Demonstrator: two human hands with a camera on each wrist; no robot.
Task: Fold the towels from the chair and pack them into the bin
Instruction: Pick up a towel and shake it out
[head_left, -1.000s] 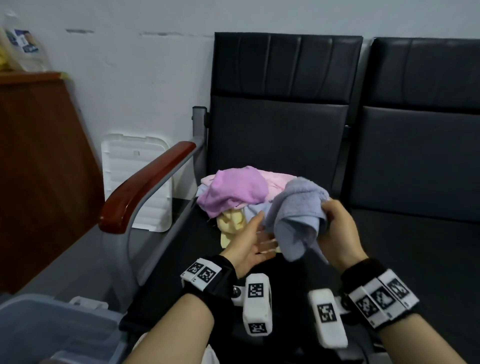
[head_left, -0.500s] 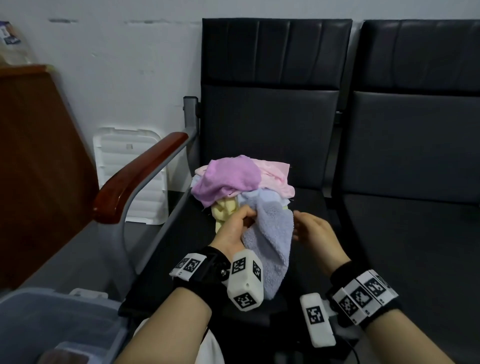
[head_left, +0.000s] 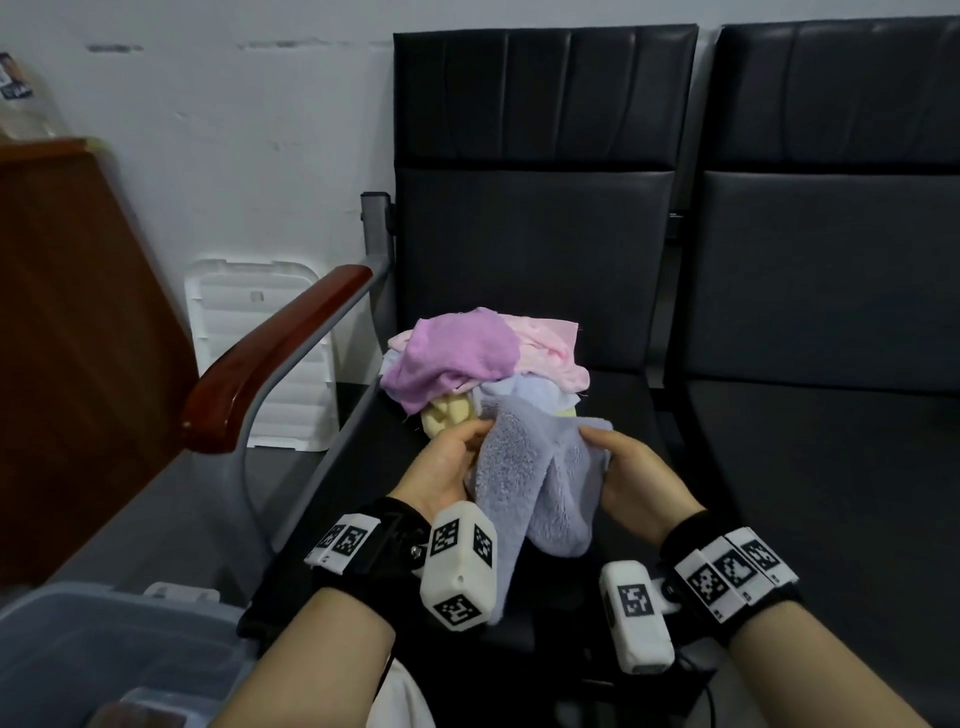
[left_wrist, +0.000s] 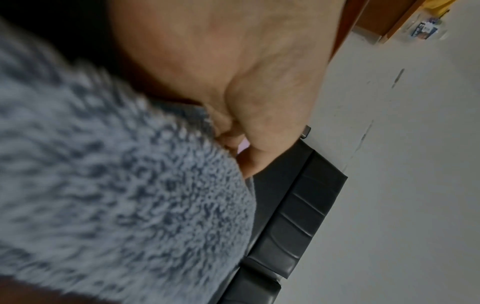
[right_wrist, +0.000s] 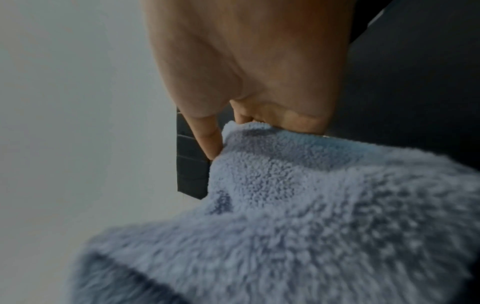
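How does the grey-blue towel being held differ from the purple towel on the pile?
The grey-blue towel hangs between the left hand and right hand, off the pile; the purple towel lies crumpled on top, untouched. The grey-blue towel shows fluffy, looped pile; the purple towel looks flatter. Neither is folded yet.

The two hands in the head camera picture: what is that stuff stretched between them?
A fluffy blue-grey towel. In the head view the left hand and the right hand each grip an upper edge, and it sags between them above the black chair seat.
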